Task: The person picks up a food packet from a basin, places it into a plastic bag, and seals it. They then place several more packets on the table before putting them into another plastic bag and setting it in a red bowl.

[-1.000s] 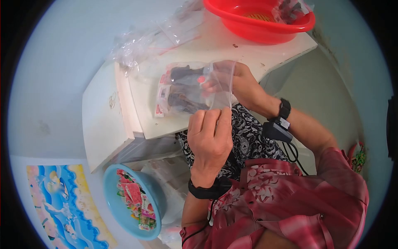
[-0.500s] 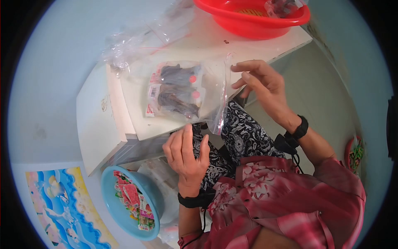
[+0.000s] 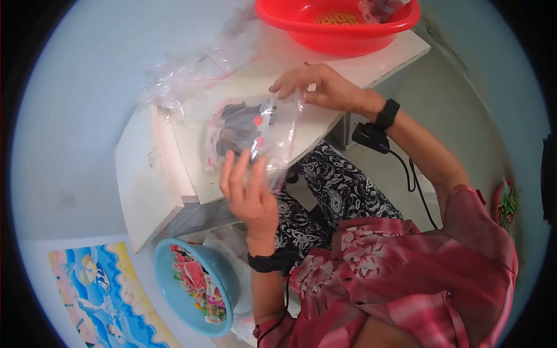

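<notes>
A clear zip bag (image 3: 284, 130) lies on the white table, its zip edge facing my body. Inside are two packs of dark brown, strip-like contents (image 3: 235, 122) with red round stickers and printed labels. My right hand (image 3: 325, 87) pinches the far corner of the zip edge between thumb and fingers. At the near side of the bag, my left hand (image 3: 252, 194) has its fingers stretched out and apart, the fingertips lying over the packs' lower edge. Its thumb is partly hidden.
A red basin (image 3: 342, 37) holding a plastic-wrapped pack stands at the table's far end. Crumpled clear bags (image 3: 165, 84) lie along the wall side. Below the table, a light blue basin (image 3: 165, 272) contains colourful small packets (image 3: 200, 284). The white table (image 3: 203, 180) ends close to my knees.
My right hand has moved left onto the bag's zip edge and taken its corner. My left hand has risen to the bag's near side. The zip edge has shifted slightly left.
</notes>
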Motion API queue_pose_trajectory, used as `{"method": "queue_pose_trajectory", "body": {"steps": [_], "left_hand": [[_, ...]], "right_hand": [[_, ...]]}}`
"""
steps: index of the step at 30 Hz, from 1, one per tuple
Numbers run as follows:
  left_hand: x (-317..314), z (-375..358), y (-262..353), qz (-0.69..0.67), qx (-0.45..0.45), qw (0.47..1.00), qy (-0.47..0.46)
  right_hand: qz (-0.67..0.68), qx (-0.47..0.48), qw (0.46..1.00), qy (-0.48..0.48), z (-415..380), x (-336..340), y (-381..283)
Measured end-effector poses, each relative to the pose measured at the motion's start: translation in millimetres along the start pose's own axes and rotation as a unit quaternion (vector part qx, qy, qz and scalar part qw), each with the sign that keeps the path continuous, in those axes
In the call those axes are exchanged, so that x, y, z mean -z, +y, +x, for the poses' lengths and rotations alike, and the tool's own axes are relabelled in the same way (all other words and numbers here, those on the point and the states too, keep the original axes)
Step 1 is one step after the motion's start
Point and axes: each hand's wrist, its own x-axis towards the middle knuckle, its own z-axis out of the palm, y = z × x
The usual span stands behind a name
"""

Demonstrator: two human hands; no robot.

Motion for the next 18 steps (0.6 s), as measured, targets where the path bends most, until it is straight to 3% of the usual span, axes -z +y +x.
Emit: {"method": "queue_pose_trajectory", "body": {"steps": [3, 6, 9, 15, 18], "left_hand": [[21.3, 27.7, -22.7, -0.065, 0.058, 0.996, 0.026], [48.4, 64.4, -37.6, -0.160, 0.220, 0.961, 0.045], [55.2, 94.0, -73.2, -0.389, 0.311, 0.853, 0.152], [64.2, 101.8, -104.3, -0.492, 0.316, 0.794, 0.167], [61.3, 88.1, -99.9, -0.523, 0.381, 0.747, 0.152]], "right_hand": [[0.014, -0.011, 1.000, 0.012, 30.1, 5.6, -5.8], [-0.048, 0.010, 0.997, 0.052, 77.4, 9.2, -39.1], [-0.109, 0.072, 0.986, 0.099, 119.4, 4.4, -59.7], [-0.091, 0.059, 0.988, 0.112, 149.6, -8.8, -85.8], [0.033, -0.001, 0.995, 0.098, 140.1, -22.4, -76.2]]}}
